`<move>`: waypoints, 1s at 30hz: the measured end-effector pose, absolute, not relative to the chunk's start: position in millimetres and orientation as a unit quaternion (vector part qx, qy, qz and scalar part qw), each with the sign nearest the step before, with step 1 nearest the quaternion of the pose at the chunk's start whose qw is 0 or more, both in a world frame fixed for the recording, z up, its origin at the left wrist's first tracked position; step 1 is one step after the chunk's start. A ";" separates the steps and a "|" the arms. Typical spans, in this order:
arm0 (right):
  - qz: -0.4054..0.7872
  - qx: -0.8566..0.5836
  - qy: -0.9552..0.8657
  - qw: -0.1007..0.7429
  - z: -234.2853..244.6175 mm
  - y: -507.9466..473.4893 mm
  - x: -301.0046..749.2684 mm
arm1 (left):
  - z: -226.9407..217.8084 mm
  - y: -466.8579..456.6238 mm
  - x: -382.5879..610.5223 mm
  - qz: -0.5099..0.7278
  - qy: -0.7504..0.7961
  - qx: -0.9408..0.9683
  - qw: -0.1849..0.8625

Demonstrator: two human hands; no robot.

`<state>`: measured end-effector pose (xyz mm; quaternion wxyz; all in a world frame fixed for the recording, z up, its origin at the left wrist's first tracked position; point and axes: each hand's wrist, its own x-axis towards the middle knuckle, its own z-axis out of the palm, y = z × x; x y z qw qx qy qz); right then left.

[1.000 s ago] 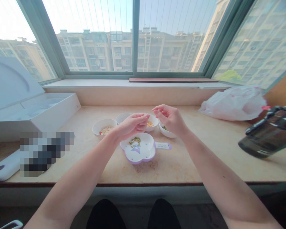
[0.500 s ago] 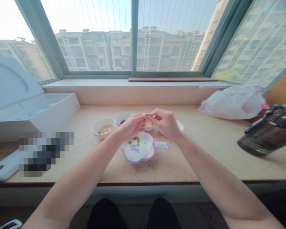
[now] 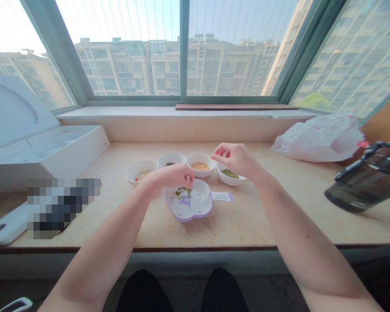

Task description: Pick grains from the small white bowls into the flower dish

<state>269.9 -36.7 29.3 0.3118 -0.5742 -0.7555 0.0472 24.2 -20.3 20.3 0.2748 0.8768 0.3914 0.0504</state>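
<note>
A purple-rimmed white dish with a cartoon figure holds a small pile of mixed beans at its far edge. My left hand hovers over that pile, fingertips pinched together and pointing down. My right hand is raised over the white bowl of green beans, its thumb and fingers pinched on something too small to name. Three more white bowls stand in a row behind the dish: one with yellow grains, one with dark beans, one with pale and red pieces.
An open white box stands at the left. A white plastic bag lies at the back right and a dark jug at the right. A small label lies beside the dish. The window sill runs behind the beige counter.
My hands, together above the bowls half a second ago, have parted. The left has dropped to the dish's bean pile and the right has gone right over the green-bean bowl.
</note>
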 end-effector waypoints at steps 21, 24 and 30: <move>0.123 -0.718 -0.682 0.064 23.2 -16.6 304.0 | 8.2 -26.6 36.6 -0.069 0.370 0.900 0.221; 0.124 -0.715 -0.686 0.057 24.9 -17.6 302.4 | 6.5 -27.3 37.1 -0.057 0.370 0.901 0.218; 0.117 -0.705 -0.695 0.074 25.2 -20.0 298.7 | 5.0 -28.7 37.3 -0.030 0.363 0.900 0.242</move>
